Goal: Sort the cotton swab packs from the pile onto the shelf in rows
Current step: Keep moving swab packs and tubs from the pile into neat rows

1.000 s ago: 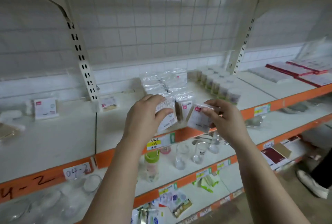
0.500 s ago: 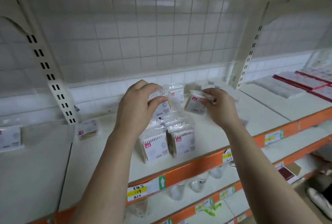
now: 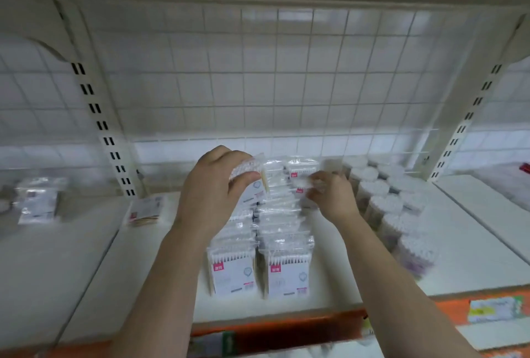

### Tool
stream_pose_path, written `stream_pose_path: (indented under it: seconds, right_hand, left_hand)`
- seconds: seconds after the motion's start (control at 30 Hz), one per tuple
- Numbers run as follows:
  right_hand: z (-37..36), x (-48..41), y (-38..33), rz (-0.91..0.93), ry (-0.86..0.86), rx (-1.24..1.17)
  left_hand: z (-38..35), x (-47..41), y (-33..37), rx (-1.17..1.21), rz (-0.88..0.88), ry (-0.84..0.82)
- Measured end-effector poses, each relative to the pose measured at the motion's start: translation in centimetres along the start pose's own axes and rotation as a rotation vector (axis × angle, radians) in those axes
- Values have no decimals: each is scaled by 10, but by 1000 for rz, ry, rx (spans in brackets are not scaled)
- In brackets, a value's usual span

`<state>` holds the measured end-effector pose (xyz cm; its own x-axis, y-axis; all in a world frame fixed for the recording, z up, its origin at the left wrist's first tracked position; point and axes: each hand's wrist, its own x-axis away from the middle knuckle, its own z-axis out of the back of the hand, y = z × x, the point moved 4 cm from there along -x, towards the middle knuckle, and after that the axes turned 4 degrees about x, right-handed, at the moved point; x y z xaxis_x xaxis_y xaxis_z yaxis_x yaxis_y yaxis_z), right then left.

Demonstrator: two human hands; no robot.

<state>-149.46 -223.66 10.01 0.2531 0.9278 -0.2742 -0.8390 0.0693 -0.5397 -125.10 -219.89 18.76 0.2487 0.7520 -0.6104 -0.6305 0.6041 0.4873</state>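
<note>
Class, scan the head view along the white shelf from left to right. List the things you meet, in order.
Blurred clear pack → slotted upright → lone swab pack lying flat → left hand holding a pack → two rows of swab packs → right hand → round swab tubs.

Upright swab packs [image 3: 259, 243], seemingly two rows

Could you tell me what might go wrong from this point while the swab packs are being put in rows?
1. The left hand holds a pack above the back of the left row; the upright packs stand close together, so pushing it in could topple them.
2. The right hand works at the back of the right row, close to the round tubs; a bump could shift those.
3. The picture is blurred, so placement may be off.
</note>
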Motion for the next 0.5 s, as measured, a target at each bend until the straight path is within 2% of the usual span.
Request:
stream_pose_path:
  seconds: [0.3, 0.5]
  right_hand:
    - [-6, -19, 6, -8, 21, -123]
    - [-8, -24, 7, -2, 34, -150]
  left_hand:
    - [-13, 1, 5, -82, 68, 2]
    - [-19, 1, 9, -54, 71, 17]
